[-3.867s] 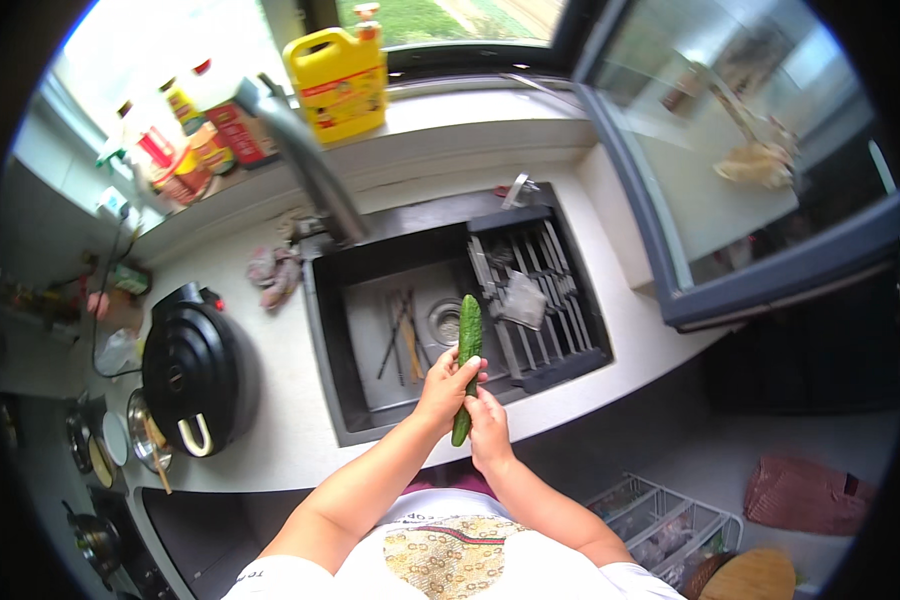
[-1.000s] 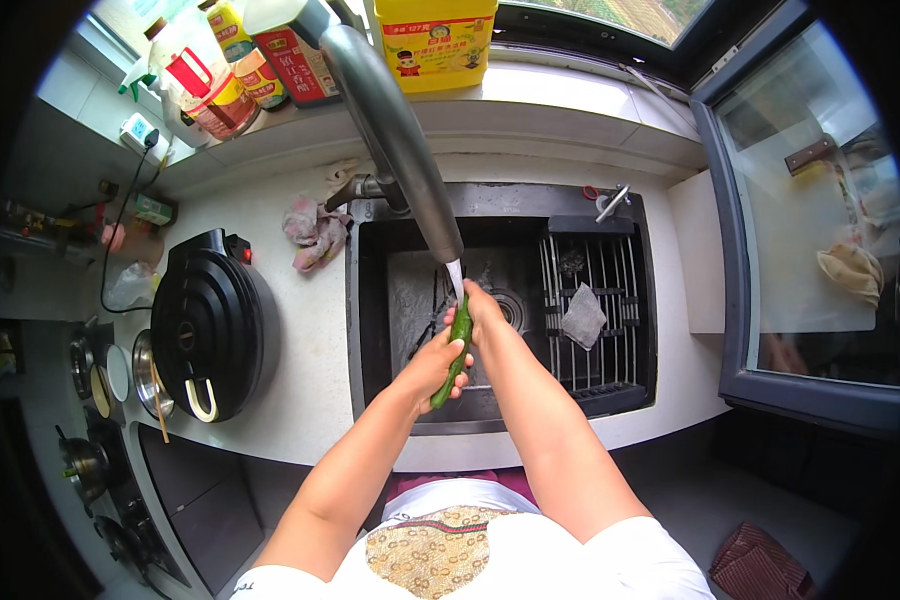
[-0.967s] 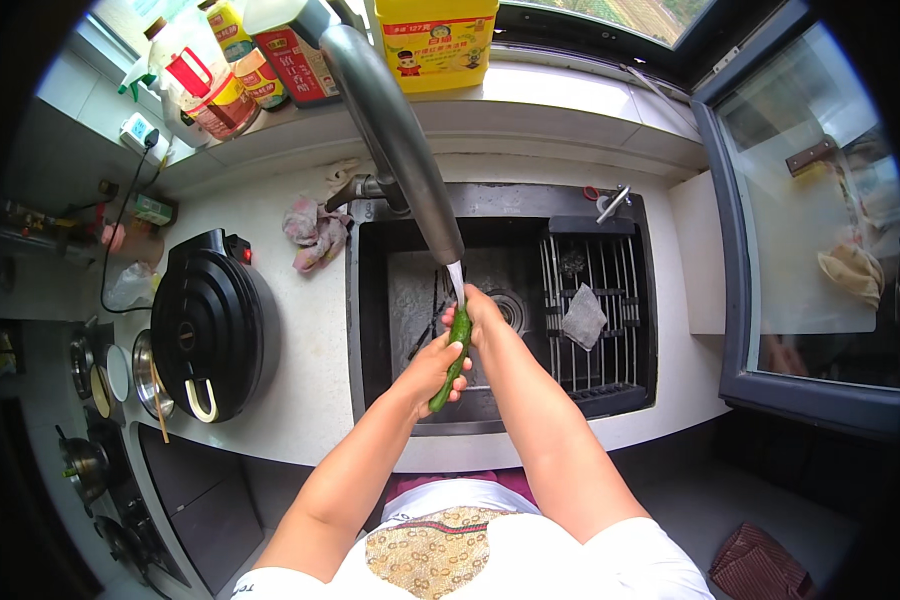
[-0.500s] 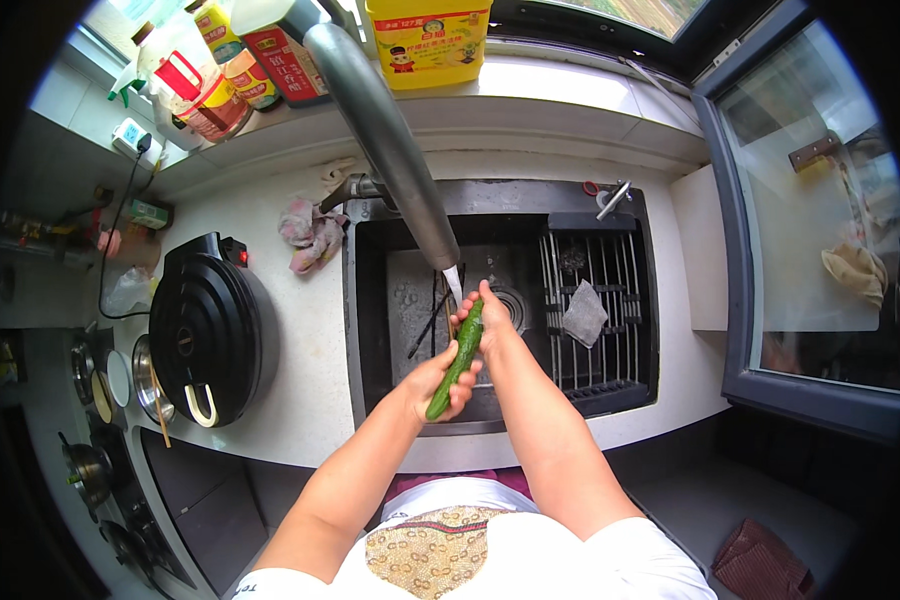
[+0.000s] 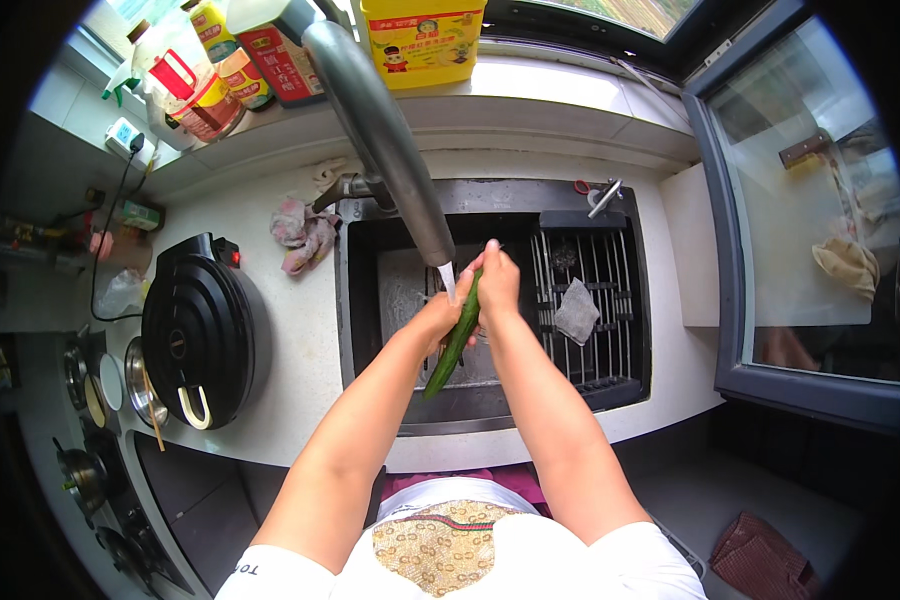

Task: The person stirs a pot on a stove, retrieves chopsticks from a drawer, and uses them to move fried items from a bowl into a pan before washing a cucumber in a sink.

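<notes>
A long green cucumber point(image 5: 454, 352) slants over the sink point(image 5: 395, 290), its near end sticking out free below my hands. My left hand point(image 5: 444, 314) is closed on its upper half from the left side. At the far end my right hand point(image 5: 498, 284) is wrapped around it from the right, thumb uppermost. Water from the grey faucet point(image 5: 385, 140) runs down onto my left hand beside the cucumber. Some of the fingers are hidden behind the cucumber and the hands.
Right of my hands a rack point(image 5: 610, 350) spans the sink, with a grey cloth point(image 5: 577, 312) on it. A crumpled rag point(image 5: 305, 235) and a round black electric pan point(image 5: 205, 335) sit on the left counter. An open window point(image 5: 820, 230) juts in at the right.
My left hand has slid up the cucumber from its near end to its upper half, under the water. The right hand has shifted slightly up and farther away.
</notes>
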